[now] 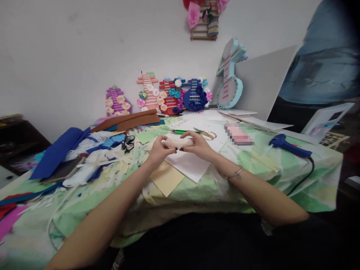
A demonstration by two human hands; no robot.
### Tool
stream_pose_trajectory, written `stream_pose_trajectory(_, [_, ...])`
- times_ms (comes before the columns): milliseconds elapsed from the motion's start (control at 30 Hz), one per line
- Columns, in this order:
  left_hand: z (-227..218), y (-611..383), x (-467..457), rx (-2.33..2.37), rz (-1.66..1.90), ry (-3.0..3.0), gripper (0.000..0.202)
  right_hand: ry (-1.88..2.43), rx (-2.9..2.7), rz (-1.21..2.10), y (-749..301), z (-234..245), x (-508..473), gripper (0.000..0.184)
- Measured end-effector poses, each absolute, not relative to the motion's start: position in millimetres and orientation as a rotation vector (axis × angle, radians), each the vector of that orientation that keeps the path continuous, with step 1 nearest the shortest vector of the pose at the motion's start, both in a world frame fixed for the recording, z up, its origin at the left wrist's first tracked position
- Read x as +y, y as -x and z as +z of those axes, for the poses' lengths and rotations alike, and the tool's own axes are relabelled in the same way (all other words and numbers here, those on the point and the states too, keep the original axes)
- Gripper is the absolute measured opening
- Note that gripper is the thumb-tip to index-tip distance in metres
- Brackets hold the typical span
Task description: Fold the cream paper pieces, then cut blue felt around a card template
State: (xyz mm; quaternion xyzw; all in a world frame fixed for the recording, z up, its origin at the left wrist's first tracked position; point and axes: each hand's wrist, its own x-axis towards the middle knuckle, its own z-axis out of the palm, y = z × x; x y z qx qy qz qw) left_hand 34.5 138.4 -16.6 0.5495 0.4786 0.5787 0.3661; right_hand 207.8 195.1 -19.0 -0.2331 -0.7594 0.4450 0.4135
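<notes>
My left hand and my right hand are both raised a little over the table and pinch the two ends of a small pale peach strip of craft material stretched between them. A silver bangle sits on my right wrist. Below the hands lie a white paper sheet and a tan sheet on the green patterned tablecloth.
Scissors and a green pen lie just beyond my hands. A blue glue gun with its cord rests at right. Blue felt, scraps and a phone crowd the left. Decorated guitar-shaped crafts lean on the wall.
</notes>
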Motion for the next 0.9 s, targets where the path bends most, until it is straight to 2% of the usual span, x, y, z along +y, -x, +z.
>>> stream_pose_trajectory(600, [-11.1,-19.4,137.1,1.201,1.299,-1.436,0.046,0.72,-1.821,1.231,-214.1,-12.7,198.8,0.044])
stream_pose_trajectory(900, [-10.2,-18.2,137.4,1.154,1.333,-1.453,0.051,0.697,-1.783,1.297,-213.5,-14.8,200.5,0.042])
